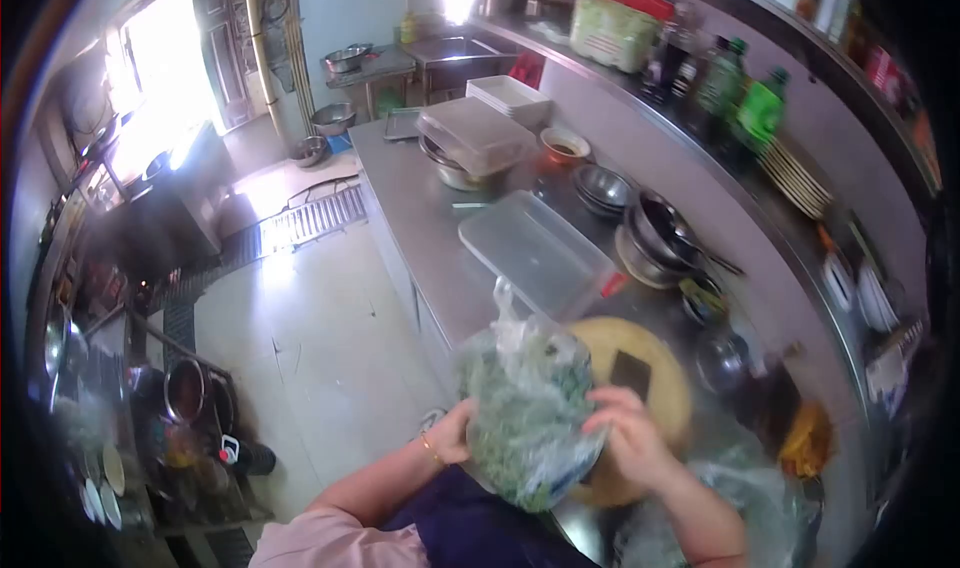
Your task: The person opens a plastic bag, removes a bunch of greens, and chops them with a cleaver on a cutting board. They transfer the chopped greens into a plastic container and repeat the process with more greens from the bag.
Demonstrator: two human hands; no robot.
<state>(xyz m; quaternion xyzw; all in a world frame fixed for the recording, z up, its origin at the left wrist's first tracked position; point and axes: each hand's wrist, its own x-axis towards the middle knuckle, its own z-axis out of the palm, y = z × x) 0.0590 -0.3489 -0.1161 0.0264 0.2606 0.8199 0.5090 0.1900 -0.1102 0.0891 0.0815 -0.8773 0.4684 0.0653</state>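
A clear plastic bag of green leafy vegetables [525,418] is held up in front of me, its twisted top pointing away. My left hand [458,434] grips the bag's left side, fingers partly hidden behind it. On the opposite side, the fingers of my right hand [632,438] are bent against the plastic, closed on it. Behind and to the right lies a round wooden chopping board [665,408], partly covered by the bag. A dark flat blade-like piece [630,374] rests on the board.
A clear plastic tub [535,253] stands on the steel counter [415,238] beyond the board. Metal bowls [660,238] line the wall side. More plastic bagging [720,508] lies at the lower right. Bottles [720,78] stand on the shelf above. Floor [290,318] stretches along the left.
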